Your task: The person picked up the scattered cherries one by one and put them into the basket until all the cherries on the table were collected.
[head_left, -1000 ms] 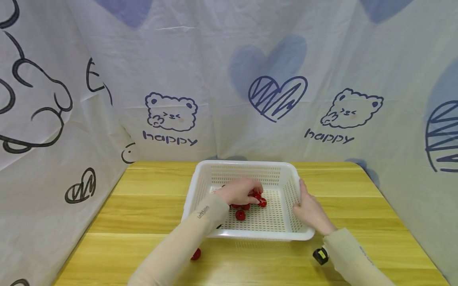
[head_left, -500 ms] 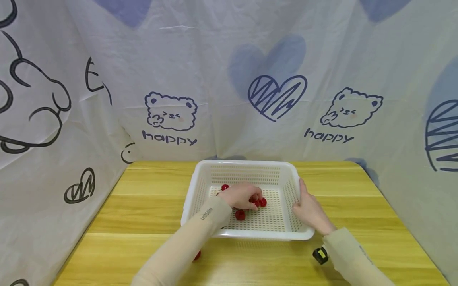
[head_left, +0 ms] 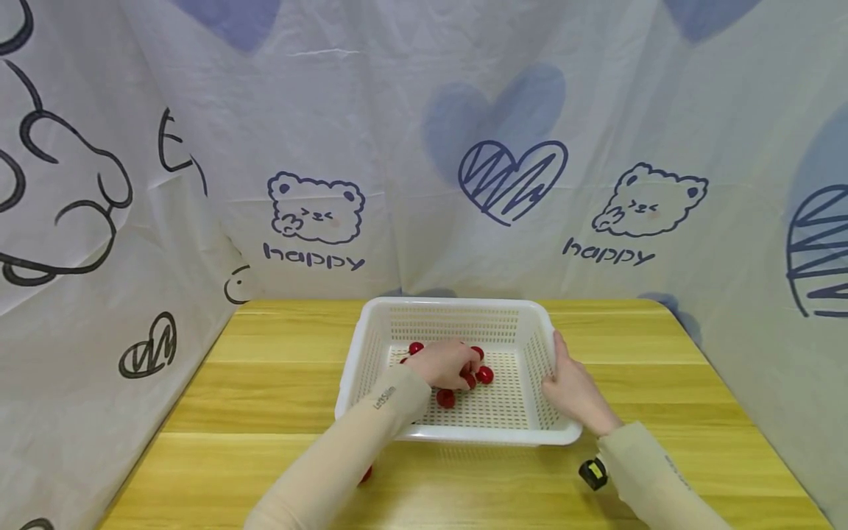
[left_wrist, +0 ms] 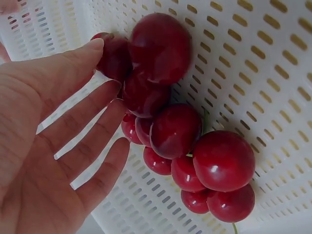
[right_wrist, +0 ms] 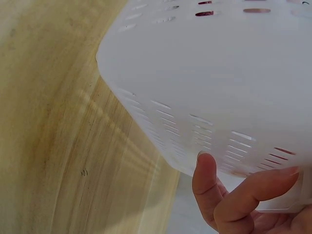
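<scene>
A white slotted plastic basket (head_left: 464, 434) stands on the table with several dark red cherries (head_left: 446, 398) inside. My left hand (head_left: 445, 364) reaches in from the near left. Its thumb and index finger pinch a cherry (head_left: 469, 380); in the left wrist view the thumb tip lies on that cherry (left_wrist: 112, 57), while the other fingers are fairly straight beside the cluster of cherries (left_wrist: 224, 161). Some cherries are hidden under the hand. My right hand (head_left: 575, 386) grips the basket's right side; in the right wrist view curled fingers (right_wrist: 204, 183) meet the outer wall (right_wrist: 204, 73).
A light wooden table (head_left: 265, 368) carries the basket. A red round thing (head_left: 366, 475) shows partly behind the left sleeve. By the right sleeve is a small black object (head_left: 592, 474) with a yellow patch. A printed white cloth (head_left: 411, 147) hangs behind and at the sides.
My left hand has shifted slightly and its fingers have drawn in around a cherry; cherries at its back left and far right have come into view. The right hand and basket stay put.
</scene>
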`<state>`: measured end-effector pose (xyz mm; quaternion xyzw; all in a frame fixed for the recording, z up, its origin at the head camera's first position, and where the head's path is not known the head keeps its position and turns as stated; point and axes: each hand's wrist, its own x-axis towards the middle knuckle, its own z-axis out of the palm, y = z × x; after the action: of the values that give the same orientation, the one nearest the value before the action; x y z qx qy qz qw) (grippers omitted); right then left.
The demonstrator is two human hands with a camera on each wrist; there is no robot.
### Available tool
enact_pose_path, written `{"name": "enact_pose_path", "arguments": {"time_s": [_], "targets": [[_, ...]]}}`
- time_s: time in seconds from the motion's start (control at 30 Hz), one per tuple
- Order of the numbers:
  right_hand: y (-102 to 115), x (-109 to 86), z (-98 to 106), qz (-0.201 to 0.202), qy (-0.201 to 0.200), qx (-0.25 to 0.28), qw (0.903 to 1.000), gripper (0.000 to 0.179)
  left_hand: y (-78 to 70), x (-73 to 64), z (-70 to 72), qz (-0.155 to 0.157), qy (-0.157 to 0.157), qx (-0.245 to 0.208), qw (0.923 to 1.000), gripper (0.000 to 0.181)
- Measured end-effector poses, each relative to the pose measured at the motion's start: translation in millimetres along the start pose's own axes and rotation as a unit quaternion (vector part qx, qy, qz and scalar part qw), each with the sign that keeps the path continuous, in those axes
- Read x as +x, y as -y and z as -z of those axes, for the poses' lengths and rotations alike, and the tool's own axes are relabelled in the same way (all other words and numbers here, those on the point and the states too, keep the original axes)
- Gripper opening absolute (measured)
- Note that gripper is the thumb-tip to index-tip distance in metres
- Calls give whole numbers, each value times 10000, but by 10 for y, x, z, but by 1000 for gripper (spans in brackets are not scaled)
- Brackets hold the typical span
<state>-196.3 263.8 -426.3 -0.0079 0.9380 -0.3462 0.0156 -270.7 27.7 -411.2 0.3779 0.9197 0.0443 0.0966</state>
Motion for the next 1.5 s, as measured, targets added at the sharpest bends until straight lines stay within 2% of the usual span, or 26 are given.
{"name": "enact_pose_path", "arguments": {"time_s": [0.3, 0.7, 0.83, 1.17, 1.5], "targets": [[19, -7, 5, 42, 20, -20, 10000, 91, 6, -22, 6, 83, -67, 59, 9999, 12], [24, -15, 14, 24, 73, -34, 10000, 93, 7, -167, 191, 355, -107, -10, 9993, 16], [20, -14, 15, 50, 63, -74, 9999, 92, 22, -247, 257, 352, -159, -40, 9992, 22], [21, 2, 19, 113, 88, -38, 9999, 94, 74, -505, 380, 357, -704, 289, 9965, 19], [9, 54, 30, 77, 205, 220, 9995, 94, 153, -782, 484, 180, -1355, 642, 9885, 26]]}}
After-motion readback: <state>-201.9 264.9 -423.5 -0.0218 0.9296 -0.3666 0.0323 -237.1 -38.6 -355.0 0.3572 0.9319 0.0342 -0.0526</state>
